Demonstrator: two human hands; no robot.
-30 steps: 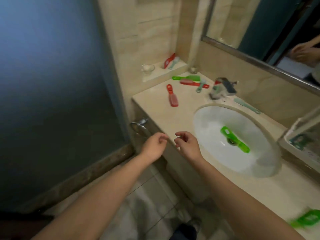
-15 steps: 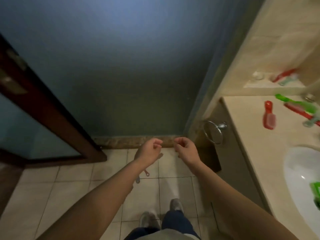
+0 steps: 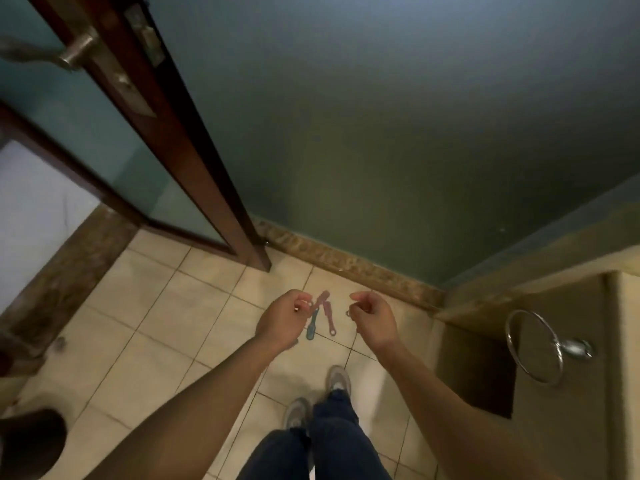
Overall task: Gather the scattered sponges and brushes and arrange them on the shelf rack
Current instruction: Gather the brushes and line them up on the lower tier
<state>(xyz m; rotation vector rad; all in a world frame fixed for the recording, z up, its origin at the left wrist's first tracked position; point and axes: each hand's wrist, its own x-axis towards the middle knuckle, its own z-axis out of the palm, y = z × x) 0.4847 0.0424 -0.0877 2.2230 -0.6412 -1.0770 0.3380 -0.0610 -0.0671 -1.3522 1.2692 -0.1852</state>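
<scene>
Head view, limits of visibility. Two brushes lie on the tiled floor [image 3: 166,327] between the hands: the blue-grey brush [image 3: 311,328] is partly covered by the left hand [image 3: 283,320], and the pink brush [image 3: 327,311] is too small and soft to show bristles. A further small ring-shaped end [image 3: 348,312] shows at the right hand [image 3: 372,320]; its body is hidden. Both hands are loosely curled, fingertips turned away, contents unclear. The door handle [image 3: 41,55] is cut by the left edge. A dark rounded object [image 3: 31,441] at the floor's lower left corner is cropped and unidentifiable. The towel ring [image 3: 533,346] is blurred.
</scene>
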